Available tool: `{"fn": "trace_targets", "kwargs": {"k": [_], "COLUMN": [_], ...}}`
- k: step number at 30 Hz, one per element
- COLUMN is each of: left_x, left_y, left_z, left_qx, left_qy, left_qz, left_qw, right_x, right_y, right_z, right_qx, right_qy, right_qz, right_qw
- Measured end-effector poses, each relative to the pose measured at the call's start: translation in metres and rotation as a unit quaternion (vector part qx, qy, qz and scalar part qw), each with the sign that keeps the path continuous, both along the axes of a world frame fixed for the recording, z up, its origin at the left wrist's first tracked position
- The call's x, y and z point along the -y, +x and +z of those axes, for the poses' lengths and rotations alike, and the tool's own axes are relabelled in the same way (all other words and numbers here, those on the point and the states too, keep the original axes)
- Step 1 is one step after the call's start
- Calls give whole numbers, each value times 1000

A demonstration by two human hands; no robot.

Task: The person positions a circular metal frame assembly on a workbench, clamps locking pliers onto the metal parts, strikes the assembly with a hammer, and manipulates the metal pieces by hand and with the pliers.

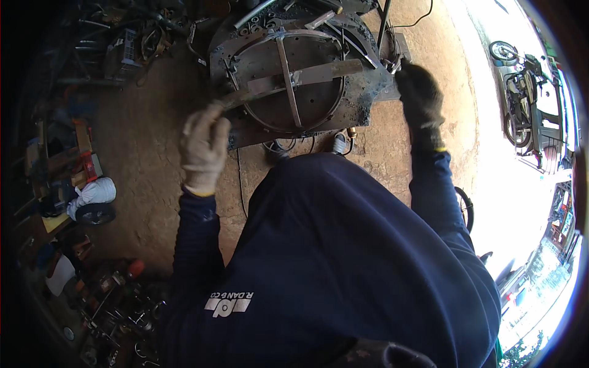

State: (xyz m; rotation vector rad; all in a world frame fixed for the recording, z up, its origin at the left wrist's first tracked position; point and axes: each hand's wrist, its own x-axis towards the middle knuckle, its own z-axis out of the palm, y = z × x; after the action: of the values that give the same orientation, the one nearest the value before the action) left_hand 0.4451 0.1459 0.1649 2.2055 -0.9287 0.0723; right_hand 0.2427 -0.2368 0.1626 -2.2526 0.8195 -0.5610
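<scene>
My left hand [205, 147], in a pale knit glove, is raised beside the left edge of a dark steel work table [362, 98]. Its fingers are apart, with the fingertips close to the end of a long metal bar [270, 84]; whether they touch is unclear. That bar lies slantwise across a round metal hoop [336, 110], over a narrow cross strip [286, 80] that spans the hoop. At the table's right corner my right hand [422, 95], in a darker glove, has its fingers curled by a small shiny metal piece [392, 65]. What it grips is hidden.
Metal rings [254, 26] and loose offcuts [322, 19] lie at the table's far side. A grey crate [121, 52] and scrap stand far left. A white bundle [98, 191] rests near a wheel at left. A motorcycle [521, 98] is parked in bright light at right.
</scene>
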Motion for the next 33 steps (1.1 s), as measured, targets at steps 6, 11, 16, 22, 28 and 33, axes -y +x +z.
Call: {"fn": "trace_targets", "kwargs": {"k": [6, 11, 16, 22, 28, 33], "left_x": [36, 52, 51, 48, 44, 46], "left_y": [-60, -54, -48, -45, -42, -42], "left_z": [-16, -25, -33, -40, -69, -74], "left_qx": [132, 155, 156, 137, 115, -28], "left_qy": [48, 139, 136, 154, 116, 114], "left_qz": [-144, -137, -161, -182, -181, -162], "left_qw": [980, 968, 965, 961, 970, 980], "right_x": [-74, -79, -61, -64, -64, -61], "right_y": [-9, 18, 42, 66, 57, 56], "right_z": [-32, -46, -18, 9, -11, 1], "right_qx": [-77, -99, -254, -385, -310, -320], "right_qy": [94, 78, 118, 101, 95, 194], "right_qz": [58, -4, 141, 131, 149, 139], "right_qw": [991, 992, 950, 908, 934, 917]}}
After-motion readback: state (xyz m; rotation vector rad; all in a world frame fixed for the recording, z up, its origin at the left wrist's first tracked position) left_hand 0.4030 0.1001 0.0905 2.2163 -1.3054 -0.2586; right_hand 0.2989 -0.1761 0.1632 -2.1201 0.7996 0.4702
